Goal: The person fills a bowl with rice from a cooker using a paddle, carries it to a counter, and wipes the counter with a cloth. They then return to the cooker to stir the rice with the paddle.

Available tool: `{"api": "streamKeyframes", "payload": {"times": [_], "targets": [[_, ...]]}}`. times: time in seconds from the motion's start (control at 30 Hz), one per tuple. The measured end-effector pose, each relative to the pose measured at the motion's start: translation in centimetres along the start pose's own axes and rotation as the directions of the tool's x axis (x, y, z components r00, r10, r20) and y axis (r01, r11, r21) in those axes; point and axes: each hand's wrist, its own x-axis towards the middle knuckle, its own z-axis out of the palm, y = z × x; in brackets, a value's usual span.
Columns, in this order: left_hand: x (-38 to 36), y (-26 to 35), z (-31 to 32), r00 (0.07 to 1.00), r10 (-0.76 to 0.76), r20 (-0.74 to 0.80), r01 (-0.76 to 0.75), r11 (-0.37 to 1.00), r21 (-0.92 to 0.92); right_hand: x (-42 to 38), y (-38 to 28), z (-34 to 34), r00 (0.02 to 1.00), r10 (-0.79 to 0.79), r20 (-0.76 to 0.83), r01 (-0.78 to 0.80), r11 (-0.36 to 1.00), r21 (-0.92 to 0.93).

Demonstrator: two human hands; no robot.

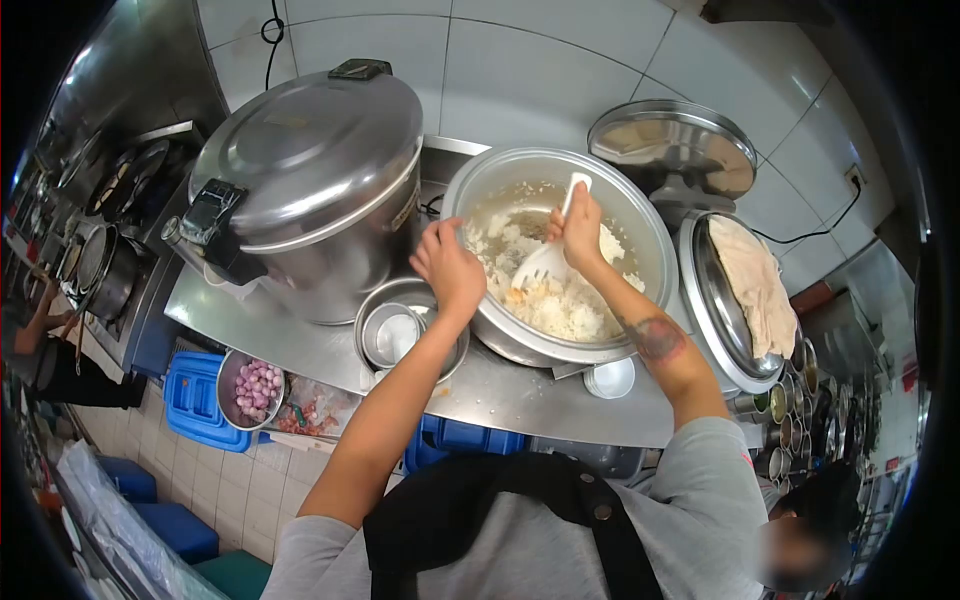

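Note:
My right hand (pixel 580 232) is closed around the handle of a white rice paddle (pixel 542 264). The paddle's blade is down in white cooked rice (pixel 570 312), which fills the near part of a large metal rice pot (pixel 659 262); some grains cling to the far inner wall. At the pot's left rim, my left hand (pixel 447 265) grips the edge with bent fingers; its thumb is hidden. Just below that hand, nested metal bowls (pixel 392 334) sit on the steel counter. A small white bowl (pixel 610 379) stands by the pot's front right.
A big lidded rice cooker (pixel 310 180) stands left, another lidded cooker (pixel 735 300) with a cloth (pixel 752 285) right. A lid (pixel 675 150) leans behind. Below left are shallots (pixel 257 388) in a metal pot. Another person (pixel 60 350) stands far left; a head (pixel 810 530) shows lower right.

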Motion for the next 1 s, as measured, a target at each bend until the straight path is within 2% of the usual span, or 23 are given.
{"api": "streamKeyframes", "payload": {"times": [0.13, 0.27, 0.37, 0.47, 0.53, 0.57, 0.67, 0.77, 0.8, 0.9, 0.93, 1.0], "targets": [[-0.1, 0.0, 0.1, 1.0, -0.007, 0.002, 0.007, 1.0, 0.008, -5.0, -2.1, -0.4, 0.971, -0.086, 0.222, 0.117, 0.984, -0.132], [-0.3, -0.2, 0.1, 1.0, 0.014, -0.002, -0.014, 1.0, -0.014, -3.0, -2.4, -0.7, 0.962, -0.175, 0.211, 0.227, 0.94, -0.256], [-0.1, -0.2, 0.2, 1.0, -0.016, 0.017, 0.016, 1.0, 0.0, -0.6, -4.2, 0.3, 0.973, -0.223, 0.058, 0.229, 0.965, -0.127], [-0.3, 0.0, 0.0, 1.0, 0.03, -0.001, -0.03, 1.0, -0.009, -0.2, -6.6, 2.1, 0.975, -0.223, 0.008, 0.22, 0.966, 0.137], [-0.4, -0.2, 0.1, 0.999, 0.035, 0.007, -0.035, 0.999, 0.001, -2.1, -0.7, 1.1, 0.939, -0.301, 0.166, 0.327, 0.93, -0.167], [-0.2, -0.2, 0.1, 0.999, 0.041, 0.001, -0.041, 0.999, 0.002, -3.0, 1.1, 0.8, 0.911, -0.322, 0.258, 0.393, 0.868, -0.304], [0.0, -0.3, 0.0, 1.0, 0.031, -0.003, -0.031, 1.0, 0.004, -3.4, -0.7, -0.7, 0.954, -0.175, 0.245, 0.239, 0.934, -0.265], [0.3, -0.1, 0.3, 1.0, 0.025, 0.004, -0.025, 1.0, 0.006, -0.6, -4.0, 0.4, 0.964, -0.164, 0.209, 0.209, 0.954, -0.216], [0.2, 0.0, 0.2, 1.0, 0.021, 0.009, -0.021, 1.0, 0.001, -0.3, -4.3, 1.1, 0.953, -0.221, 0.207, 0.259, 0.949, -0.179], [-0.2, -0.2, 0.1, 1.0, 0.022, 0.016, -0.022, 1.0, 0.002, -1.9, -4.1, 2.1, 0.955, -0.278, 0.107, 0.283, 0.958, -0.039], [-0.2, -0.2, 0.1, 1.0, 0.019, 0.018, -0.019, 1.0, 0.009, -2.6, -3.1, 1.1, 0.962, -0.241, 0.131, 0.256, 0.961, -0.11], [-0.2, -0.3, 0.1, 1.0, 0.018, 0.011, -0.018, 0.999, 0.027, -4.1, -1.3, -0.9, 0.98, -0.161, 0.117, 0.174, 0.979, -0.108]]}}
